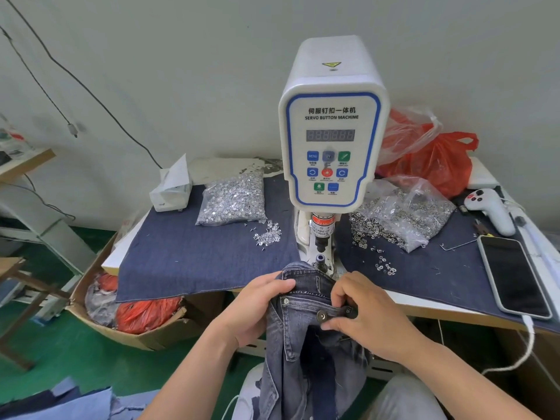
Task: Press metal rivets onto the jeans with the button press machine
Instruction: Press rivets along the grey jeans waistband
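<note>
Denim jeans (303, 344) pinched at the waistband by both hands (363, 310).

Button machine (331, 140) at table's (430, 304) middle, rivet bag (233, 200) left of it, what look like eyelets (403, 213) bagged right, phone (513, 275) far right, jeans (306, 328) before it in both hands.

Bright even light – soft shadows, edges bowed, slightly soft.

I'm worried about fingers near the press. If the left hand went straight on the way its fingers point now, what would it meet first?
The left hand grips the jeans, fingers pointing right. Straight on, it would probably slide along the waistband and meet the right hand near the jeans button, not the machine's die. Depth is uncertain.
</note>
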Motion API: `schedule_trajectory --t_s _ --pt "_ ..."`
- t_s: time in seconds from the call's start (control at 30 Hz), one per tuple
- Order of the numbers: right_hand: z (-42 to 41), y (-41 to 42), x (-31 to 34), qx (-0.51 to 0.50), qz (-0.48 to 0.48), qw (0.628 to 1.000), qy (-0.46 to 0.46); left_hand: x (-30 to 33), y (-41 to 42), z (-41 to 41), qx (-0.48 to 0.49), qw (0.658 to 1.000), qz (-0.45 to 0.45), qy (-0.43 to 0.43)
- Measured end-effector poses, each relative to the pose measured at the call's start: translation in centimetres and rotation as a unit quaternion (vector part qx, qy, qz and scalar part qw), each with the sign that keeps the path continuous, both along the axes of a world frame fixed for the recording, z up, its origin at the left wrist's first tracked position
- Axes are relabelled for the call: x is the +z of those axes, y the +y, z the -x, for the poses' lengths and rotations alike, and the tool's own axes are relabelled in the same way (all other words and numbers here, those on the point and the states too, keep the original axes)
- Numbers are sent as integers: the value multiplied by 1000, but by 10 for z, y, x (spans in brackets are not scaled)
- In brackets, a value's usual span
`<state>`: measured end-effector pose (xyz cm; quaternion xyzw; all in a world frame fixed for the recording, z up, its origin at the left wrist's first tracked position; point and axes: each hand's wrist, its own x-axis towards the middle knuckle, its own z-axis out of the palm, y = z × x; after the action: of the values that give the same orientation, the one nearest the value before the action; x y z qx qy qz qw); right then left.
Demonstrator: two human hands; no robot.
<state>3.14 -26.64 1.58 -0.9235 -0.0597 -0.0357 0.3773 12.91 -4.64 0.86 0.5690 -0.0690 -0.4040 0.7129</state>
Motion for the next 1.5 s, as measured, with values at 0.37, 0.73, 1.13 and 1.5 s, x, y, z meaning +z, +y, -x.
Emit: schedule_trajectory --t_s 0.37,0.73,1.13,1.5 --pt "-4 -8 21 35 -95 994 41 2 1 22 -24 784 -198 -587" --pt "-20 -37 31 97 -23 986 138 -6 -1 22 -3 959 0 -282" --pt "-56 -61 7 -168 -5 985 30 -16 -17 3 -92 900 -196 -379" --pt "-100 -94 -33 -241 270 931 41 -22 -29 -28 -3 898 -268 -348"
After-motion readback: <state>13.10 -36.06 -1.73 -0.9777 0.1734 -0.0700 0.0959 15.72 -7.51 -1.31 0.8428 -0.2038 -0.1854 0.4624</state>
